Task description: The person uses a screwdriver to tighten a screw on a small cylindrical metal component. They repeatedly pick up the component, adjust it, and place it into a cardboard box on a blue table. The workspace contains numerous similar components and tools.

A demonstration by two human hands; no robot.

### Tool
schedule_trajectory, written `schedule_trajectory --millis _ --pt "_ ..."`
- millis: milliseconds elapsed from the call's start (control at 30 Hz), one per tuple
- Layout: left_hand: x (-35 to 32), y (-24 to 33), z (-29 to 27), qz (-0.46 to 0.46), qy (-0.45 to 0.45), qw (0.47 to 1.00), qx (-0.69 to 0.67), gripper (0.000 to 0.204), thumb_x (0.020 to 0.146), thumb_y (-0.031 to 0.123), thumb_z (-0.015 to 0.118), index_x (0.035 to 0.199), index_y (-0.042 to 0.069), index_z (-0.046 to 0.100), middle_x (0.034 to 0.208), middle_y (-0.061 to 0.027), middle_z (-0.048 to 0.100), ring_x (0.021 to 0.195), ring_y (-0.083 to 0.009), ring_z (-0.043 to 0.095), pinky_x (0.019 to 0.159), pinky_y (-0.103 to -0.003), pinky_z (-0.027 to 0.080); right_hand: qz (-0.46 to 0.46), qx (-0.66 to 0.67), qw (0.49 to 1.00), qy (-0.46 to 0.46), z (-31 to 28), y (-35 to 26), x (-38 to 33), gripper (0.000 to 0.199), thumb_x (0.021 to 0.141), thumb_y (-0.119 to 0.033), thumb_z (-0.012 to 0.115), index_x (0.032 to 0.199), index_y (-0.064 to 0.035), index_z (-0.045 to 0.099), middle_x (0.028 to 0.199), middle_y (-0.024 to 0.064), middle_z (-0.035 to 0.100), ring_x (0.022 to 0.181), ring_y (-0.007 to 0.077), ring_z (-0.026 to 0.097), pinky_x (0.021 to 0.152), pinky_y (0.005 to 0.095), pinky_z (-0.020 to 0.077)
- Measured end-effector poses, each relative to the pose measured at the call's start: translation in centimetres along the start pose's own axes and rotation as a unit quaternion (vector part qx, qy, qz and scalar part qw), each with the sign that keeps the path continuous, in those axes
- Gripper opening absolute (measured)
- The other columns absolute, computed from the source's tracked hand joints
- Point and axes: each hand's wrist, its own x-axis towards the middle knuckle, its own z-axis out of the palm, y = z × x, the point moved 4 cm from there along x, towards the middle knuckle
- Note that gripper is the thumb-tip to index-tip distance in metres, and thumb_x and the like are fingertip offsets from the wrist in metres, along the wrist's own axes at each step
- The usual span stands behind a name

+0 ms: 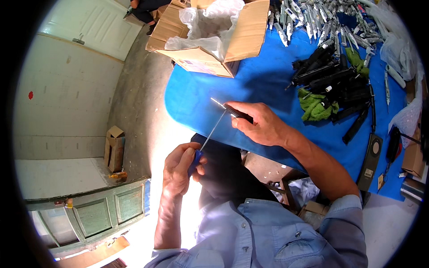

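Observation:
My left hand (178, 167) is closed around the blue handle (195, 163) of a thin screwdriver, whose shaft (213, 130) slants up and to the right. In the fingers of my right hand (261, 123) is a slim black tool (237, 112) with a narrow silvery tip pointing up-left. The screwdriver's end meets the black tool near the base of that tip; whether they touch I cannot tell. Both hands are held in front of my body, the right one over the blue tabletop (192, 96).
An open cardboard box (201, 64) with plastic lining stands at the table's far edge. On the right lie black slender pieces (330, 78), green cloths (315, 107) and a heap of grey pen-like tools (313, 20). A dark flat bar (370, 161) lies near the front edge.

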Motion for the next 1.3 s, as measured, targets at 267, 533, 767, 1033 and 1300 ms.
schedule_trajectory --millis 267,533,767,1033,1300 --pt "-0.2 0.3 0.2 0.026 -0.011 0.999 0.037 0.032 0.095 0.013 0.069 0.116 -0.007 0.058 0.088 -0.0099 0.066 0.068 -0.0149 0.063 0.051 -0.024 0.049 -0.001 0.01 1.0 0.012 0.1 0.0 -0.1 0.043 0.093 -0.01 0.061 0.132 0.005 0.061 0.079 0.0135 0.062 0.068 0.0163 0.057 0.066 0.0331 0.0503" --pt "-0.3 0.3 0.6 0.018 0.014 0.999 0.049 0.035 0.102 0.02 0.061 0.122 -0.009 0.059 0.087 -0.0113 0.067 0.066 -0.0142 0.063 0.052 -0.024 0.049 -0.019 0.007 0.999 0.026 0.1 0.0 0.1 0.04 0.092 -0.013 0.059 0.127 0.0063 0.062 0.077 0.018 0.059 0.066 0.0194 0.057 0.066 0.0355 0.05" --pt "0.3 -0.7 0.3 -0.049 -0.021 0.999 -0.009 0.042 0.104 0.031 0.06 0.124 -0.007 0.059 0.085 -0.0106 0.067 0.057 -0.0112 0.057 0.046 -0.022 0.042 0.03 0.036 0.999 -0.013 0.0 0.3 0.0 0.042 0.095 -0.012 0.06 0.134 0.0047 0.06 0.08 0.0061 0.062 0.067 0.0111 0.054 0.062 0.0291 0.0481" --pt "0.0 -0.6 -0.1 0.021 0.0 0.999 -0.03 0.043 0.092 0.028 0.081 0.117 -0.004 0.064 0.077 -0.0039 0.063 0.055 -0.0073 0.05 0.046 -0.02 0.036 0.082 0.16 0.984 -0.005 -0.1 0.2 0.1 0.031 0.095 -0.013 0.058 0.122 0.0012 0.064 0.076 -0.0031 0.057 0.065 0.0066 0.051 0.058 0.0258 0.0452" --pt "3.3 2.1 6.4 0.218 0.112 0.956 0.159 0.022 0.097 0.016 0.074 0.111 -0.002 0.07 0.074 0.0048 0.058 0.065 -0.0029 0.048 0.058 -0.02 0.041 0.09 0.149 0.984 -0.021 -0.2 0.6 -0.1 0.045 0.1 -0.012 0.061 0.142 0.0047 0.055 0.087 0.0027 0.064 0.068 0.0072 0.056 0.06 0.0239 0.0498"
